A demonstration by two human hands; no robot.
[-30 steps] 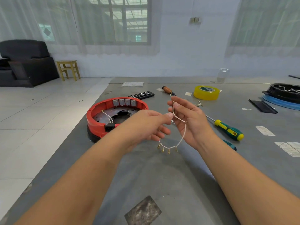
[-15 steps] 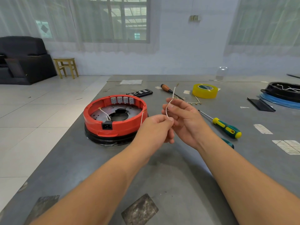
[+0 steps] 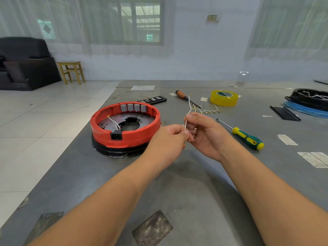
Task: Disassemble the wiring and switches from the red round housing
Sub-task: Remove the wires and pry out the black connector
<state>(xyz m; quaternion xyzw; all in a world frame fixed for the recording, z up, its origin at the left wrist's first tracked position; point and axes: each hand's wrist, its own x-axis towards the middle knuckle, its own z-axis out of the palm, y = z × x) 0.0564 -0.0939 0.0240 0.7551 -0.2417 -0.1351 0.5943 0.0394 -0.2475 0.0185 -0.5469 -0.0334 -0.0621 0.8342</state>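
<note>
The red round housing (image 3: 124,137) sits on a black base at the table's left, with four grey switches (image 3: 133,107) along its far inner wall, a black power socket (image 3: 116,135) in front and a short white wire (image 3: 113,122) inside. To its right, above the table, both hands hold a thin white wire (image 3: 188,112) with brass terminals. My left hand (image 3: 168,139) pinches its lower end. My right hand (image 3: 205,132) has fingers curled round it, and the wire sticks up from my fingers. More terminal-tipped wires (image 3: 209,110) lie behind.
On the grey table (image 3: 195,192): a green-and-yellow screwdriver (image 3: 246,137) at right, a wooden-handled screwdriver (image 3: 182,96), a yellow tape roll (image 3: 224,98), a black switch strip (image 3: 152,99), a black part on a blue disc (image 3: 308,102) far right. Floor drops off left.
The dangling wire with its terminals has been gathered up into my hands, which moved closer together. The view shifted, and the housing is now unhidden.
</note>
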